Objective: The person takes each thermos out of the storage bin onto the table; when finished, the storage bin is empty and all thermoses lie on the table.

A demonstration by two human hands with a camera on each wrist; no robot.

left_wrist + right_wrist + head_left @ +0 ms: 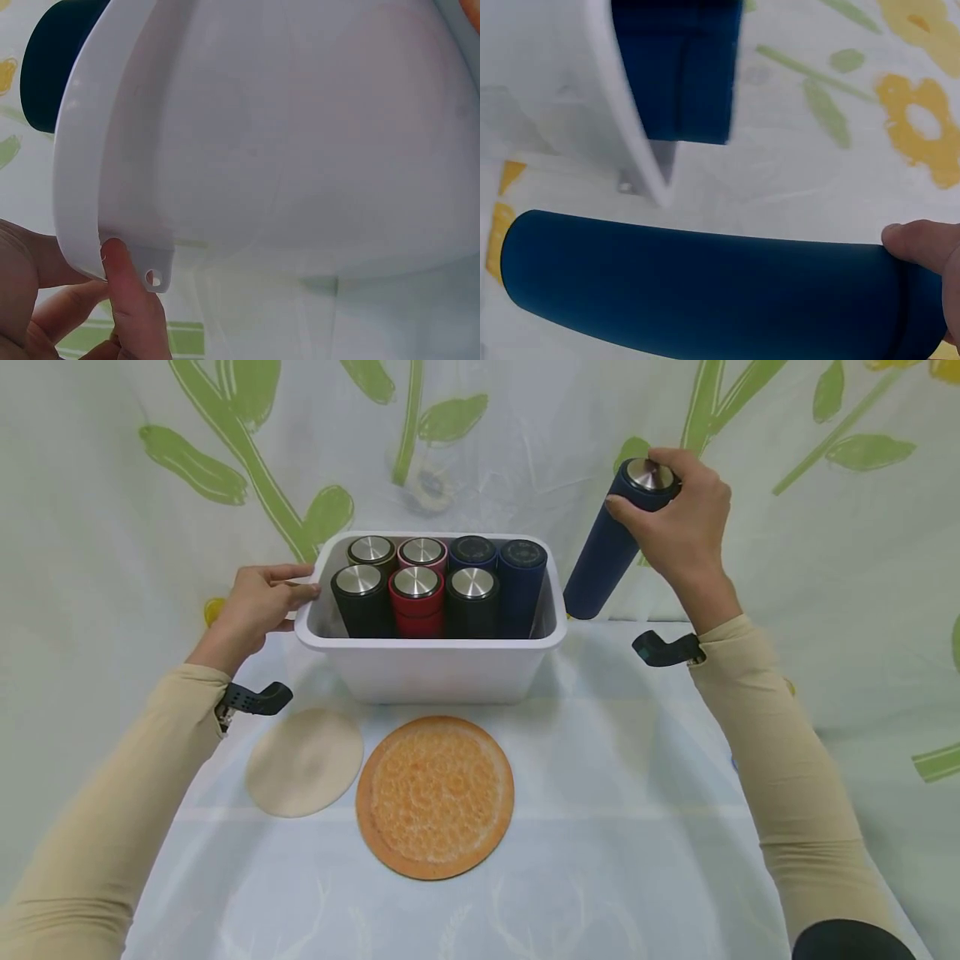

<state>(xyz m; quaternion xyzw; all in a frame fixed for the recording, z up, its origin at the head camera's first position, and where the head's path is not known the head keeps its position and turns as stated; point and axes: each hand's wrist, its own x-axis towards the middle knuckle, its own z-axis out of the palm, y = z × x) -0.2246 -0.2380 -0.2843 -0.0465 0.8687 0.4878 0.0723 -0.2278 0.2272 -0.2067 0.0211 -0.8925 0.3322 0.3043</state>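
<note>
Nearest, a brown patterned disc (435, 797) and a pale disc (303, 764) are laid on the bench (600, 860), just in front of the white tub (435, 672). If the tub were dragged forward, its base could be caught on them, since little room is left between.

At its left end, the tub's rim is pinched by the left grip (257, 600). The tub could be twisted or tipped by a hard pull there, because it is steadied at that end only.

Inside, seven bottles (417, 617) are crowded in two uneven rows. They could be knocked together by a jolt; the dark blue bottle (522, 597) at the right end looks slightly tilted and could be disturbed first.

Beyond the tub's right end, the navy bottle (603, 560) is grasped near its silver-topped end by the right grip (681, 517) and held tilted in the air. As its lower end is left unsupported, it could be dropped if the smooth side slipped. That end is near the rim but apart from it, so the rim could be struck by a leftward swing.

Farthest, the leaf-patterned backdrop (540, 452) could be brushed by the bottle; how close they are cannot be told.
</note>
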